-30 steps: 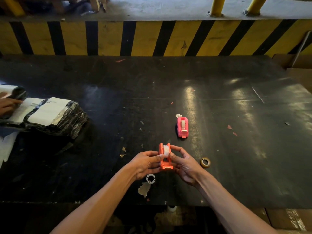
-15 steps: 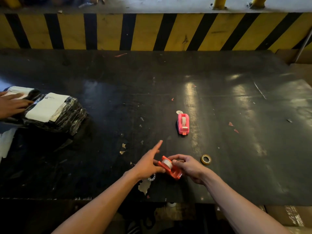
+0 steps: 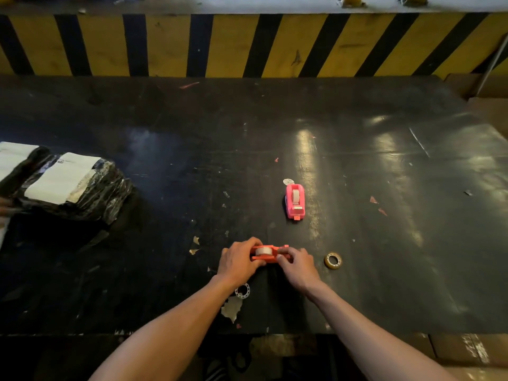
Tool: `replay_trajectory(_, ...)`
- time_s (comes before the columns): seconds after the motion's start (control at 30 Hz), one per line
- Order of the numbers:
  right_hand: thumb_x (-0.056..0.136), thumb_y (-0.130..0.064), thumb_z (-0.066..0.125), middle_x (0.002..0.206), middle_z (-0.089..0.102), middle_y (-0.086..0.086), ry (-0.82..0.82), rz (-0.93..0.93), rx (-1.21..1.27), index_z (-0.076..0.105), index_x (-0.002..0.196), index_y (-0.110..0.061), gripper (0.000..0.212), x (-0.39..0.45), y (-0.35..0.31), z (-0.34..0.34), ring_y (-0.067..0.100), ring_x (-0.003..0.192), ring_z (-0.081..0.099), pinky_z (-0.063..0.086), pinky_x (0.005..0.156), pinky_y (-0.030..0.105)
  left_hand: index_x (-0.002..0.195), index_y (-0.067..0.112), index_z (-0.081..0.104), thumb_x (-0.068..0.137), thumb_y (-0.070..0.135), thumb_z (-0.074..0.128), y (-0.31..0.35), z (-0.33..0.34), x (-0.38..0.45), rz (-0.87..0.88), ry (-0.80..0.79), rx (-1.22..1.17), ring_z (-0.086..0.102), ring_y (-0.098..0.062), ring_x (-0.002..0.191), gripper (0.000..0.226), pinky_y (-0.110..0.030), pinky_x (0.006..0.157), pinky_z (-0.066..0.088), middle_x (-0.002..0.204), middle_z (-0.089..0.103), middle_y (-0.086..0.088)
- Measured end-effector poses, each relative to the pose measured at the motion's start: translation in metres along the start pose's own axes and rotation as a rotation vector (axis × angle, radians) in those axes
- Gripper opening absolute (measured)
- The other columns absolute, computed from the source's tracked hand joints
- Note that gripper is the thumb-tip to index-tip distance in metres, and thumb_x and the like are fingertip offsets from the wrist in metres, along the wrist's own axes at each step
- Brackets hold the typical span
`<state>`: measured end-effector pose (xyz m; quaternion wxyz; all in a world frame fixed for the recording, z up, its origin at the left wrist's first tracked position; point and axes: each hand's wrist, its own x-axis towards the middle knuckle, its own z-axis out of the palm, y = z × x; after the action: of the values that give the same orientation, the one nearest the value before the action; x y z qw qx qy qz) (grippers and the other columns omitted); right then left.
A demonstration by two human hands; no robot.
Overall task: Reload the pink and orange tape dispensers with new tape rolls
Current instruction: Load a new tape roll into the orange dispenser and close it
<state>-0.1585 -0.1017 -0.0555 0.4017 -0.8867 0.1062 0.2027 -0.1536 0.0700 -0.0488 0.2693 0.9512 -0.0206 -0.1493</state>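
The orange tape dispenser (image 3: pixel 268 254) lies sideways, left to right, near the table's front edge, with a pale tape roll (image 3: pixel 263 251) seated in it. My left hand (image 3: pixel 238 262) grips its left end and my right hand (image 3: pixel 298 265) grips its right end. The pink tape dispenser (image 3: pixel 295 200) stands alone further back on the black table (image 3: pixel 165 188), a pale roll showing in its top. A yellowish tape roll (image 3: pixel 333 260) lies flat to the right of my right hand. A white spent core ring (image 3: pixel 242 291) sits beside my left wrist.
A black plastic-wrapped bundle with white labels (image 3: pixel 66 185) lies at the left edge. Paper scraps (image 3: pixel 232 309) dot the table front. A yellow-and-black striped barrier (image 3: pixel 247 45) runs along the far side. Cardboard (image 3: pixel 489 111) sits at the right.
The orange dispenser went from upright between my fingers, through a tilt, to lying sideways. My left hand, pointing half a second ago, now grips it. The other person's hand at the left has withdrawn.
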Motion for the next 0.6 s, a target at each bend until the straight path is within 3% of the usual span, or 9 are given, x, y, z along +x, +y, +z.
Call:
replay_trajectory(0.1,0.098,-0.037,0.050,0.130,0.050,0.015,0.006,0.035,-0.044,0.066,0.127,-0.023,0.036,0.003,-0.005,0.004,0.034,0.127,0.041,0.034,0.108,0.039,0.126,0.032,0.056,0.087,0.039,0.075,0.001,0.000,0.008,0.004,-0.025,0.001,0.056,-0.017,0.121,0.044,-0.045,0.107,0.043,0.124,0.065,0.004)
replay_trajectory(0.23,0.098,-0.043,0.049,0.132,0.051,0.014,0.024,0.109,-0.003,0.071,0.120,-0.016,0.041,0.011,-0.012,0.012,0.035,0.128,0.043,0.037,0.105,0.038,0.125,0.031,0.058,0.087,0.036,0.075,0.000,-0.005,0.012,0.003,-0.042,0.003,0.058,-0.018,0.119,0.043,-0.042,0.101,0.047,0.123,0.065,0.002)
replay_trajectory(0.33,0.091,-0.051,0.051,0.119,0.066,0.015,0.113,0.139,0.060,0.077,0.107,-0.017,0.045,0.018,-0.015,0.018,0.036,0.119,0.054,0.043,0.098,0.037,0.122,0.030,0.059,0.086,0.036,0.076,0.001,-0.006,0.013,0.016,-0.044,0.024,0.062,-0.019,0.113,0.040,-0.040,0.095,0.049,0.119,0.068,0.003)
replay_trajectory(0.47,0.074,-0.068,0.056,0.103,0.071,0.007,0.203,0.150,0.050,0.079,0.088,-0.023,0.053,0.019,-0.023,0.017,0.028,0.103,0.062,0.053,0.086,0.038,0.120,0.029,0.059,0.087,0.036,0.075,0.002,-0.007,0.013,0.025,-0.055,0.037,0.065,-0.018,0.110,0.037,-0.041,0.093,0.053,0.119,0.069,0.003)
replay_trajectory(0.6,0.074,-0.061,0.069,0.105,0.067,-0.001,0.254,0.132,-0.067,0.076,0.080,-0.027,0.035,0.015,-0.029,0.018,0.022,0.100,0.060,0.055,0.083,0.042,0.114,0.029,0.059,0.087,0.040,0.074,0.001,-0.006,0.013,0.035,-0.042,0.035,0.067,-0.018,0.104,0.033,-0.040,0.087,0.055,0.113,0.070,0.004)
